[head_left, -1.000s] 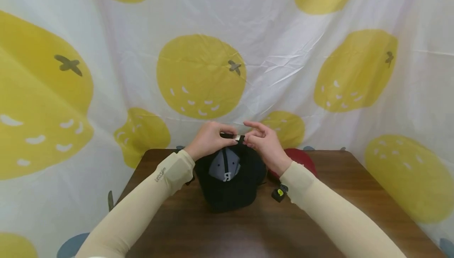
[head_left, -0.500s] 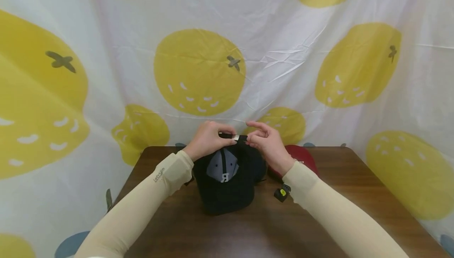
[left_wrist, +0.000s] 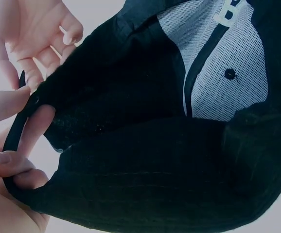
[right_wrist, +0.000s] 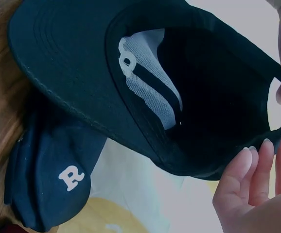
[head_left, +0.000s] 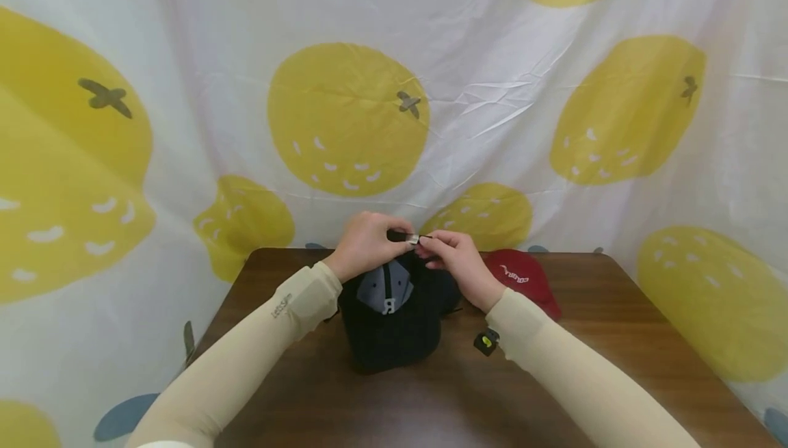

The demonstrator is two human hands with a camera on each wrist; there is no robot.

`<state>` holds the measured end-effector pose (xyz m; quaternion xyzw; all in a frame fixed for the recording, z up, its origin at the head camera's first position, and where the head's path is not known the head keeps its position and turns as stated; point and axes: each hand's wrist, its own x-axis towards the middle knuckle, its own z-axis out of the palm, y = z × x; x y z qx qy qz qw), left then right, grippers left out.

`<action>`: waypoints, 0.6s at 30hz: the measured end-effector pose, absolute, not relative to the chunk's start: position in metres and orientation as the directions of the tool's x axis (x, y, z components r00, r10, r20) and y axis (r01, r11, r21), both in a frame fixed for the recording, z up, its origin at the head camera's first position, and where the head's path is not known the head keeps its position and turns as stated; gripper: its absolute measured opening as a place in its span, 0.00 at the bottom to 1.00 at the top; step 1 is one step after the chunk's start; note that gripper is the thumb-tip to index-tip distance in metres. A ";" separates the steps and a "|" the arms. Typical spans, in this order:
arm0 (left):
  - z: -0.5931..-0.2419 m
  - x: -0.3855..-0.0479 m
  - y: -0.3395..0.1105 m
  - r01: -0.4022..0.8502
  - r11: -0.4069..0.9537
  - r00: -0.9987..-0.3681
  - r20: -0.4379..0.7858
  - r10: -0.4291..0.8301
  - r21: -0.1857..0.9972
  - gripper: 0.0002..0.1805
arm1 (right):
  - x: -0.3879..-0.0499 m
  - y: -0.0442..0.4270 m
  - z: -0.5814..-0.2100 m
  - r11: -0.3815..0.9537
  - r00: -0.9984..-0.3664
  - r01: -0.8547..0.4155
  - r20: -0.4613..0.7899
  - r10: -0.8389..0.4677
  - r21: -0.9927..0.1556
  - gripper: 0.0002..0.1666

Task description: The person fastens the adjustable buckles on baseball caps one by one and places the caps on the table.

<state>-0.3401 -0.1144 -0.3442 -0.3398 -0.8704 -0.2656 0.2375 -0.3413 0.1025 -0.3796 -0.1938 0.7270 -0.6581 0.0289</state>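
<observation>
A black baseball cap [head_left: 390, 345] faces me with its inside showing, grey mesh lining [left_wrist: 250, 53] and the brim downward. Its back strap [head_left: 397, 236] runs across the top between my hands, with a small metal buckle [head_left: 414, 239] on it. My left hand [head_left: 369, 243] pinches the strap just left of the buckle, thumb below and fingers above. On the other side my right hand [head_left: 458, 260] pinches the thin dark strap end between thumb and forefinger. In the right wrist view, that hand's fingertips [right_wrist: 251, 155] lie at the cap's back edge.
Behind the black cap is a navy cap [right_wrist: 53, 170] with a white R. A red cap [head_left: 523, 277] lies at the back right of the brown wooden table [head_left: 591, 338]. A lemon-print curtain [head_left: 480, 120] hangs right behind the table. A small black device [head_left: 486, 342] sits at the right wrist.
My right hand has shifted slightly left and lower toward the buckle, its raised forefinger now brought down to the strap end. More of the red cap shows. The left hand keeps its pinch.
</observation>
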 end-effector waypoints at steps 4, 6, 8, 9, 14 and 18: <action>-0.344 -0.338 -0.114 0.717 0.633 -0.656 0.587 0.475 0.290 0.06 | -0.340 0.099 -0.381 0.058 -0.918 -0.258 0.225 -0.327 -0.964 0.21; -0.344 -0.337 -0.114 0.718 0.631 -0.659 0.583 0.476 0.296 0.06 | -0.340 0.098 -0.382 0.049 -0.915 -0.270 0.240 -0.325 -0.962 0.20; -0.346 -0.336 -0.115 0.719 0.624 -0.660 0.580 0.477 0.306 0.06 | -0.339 0.097 -0.383 0.046 -0.911 -0.283 0.253 -0.327 -0.958 0.18; -0.347 -0.335 -0.115 0.720 0.619 -0.662 0.578 0.478 0.313 0.06 | -0.338 0.096 -0.383 0.047 -0.907 -0.291 0.261 -0.330 -0.955 0.18; -0.352 -0.336 -0.113 0.730 0.583 -0.666 0.566 0.486 0.357 0.09 | -0.336 0.099 -0.383 0.053 -0.895 -0.326 0.290 -0.340 -0.944 0.17; -0.353 -0.337 -0.112 0.725 0.576 -0.674 0.558 0.484 0.377 0.10 | -0.335 0.099 -0.381 0.050 -0.894 -0.327 0.292 -0.340 -0.944 0.18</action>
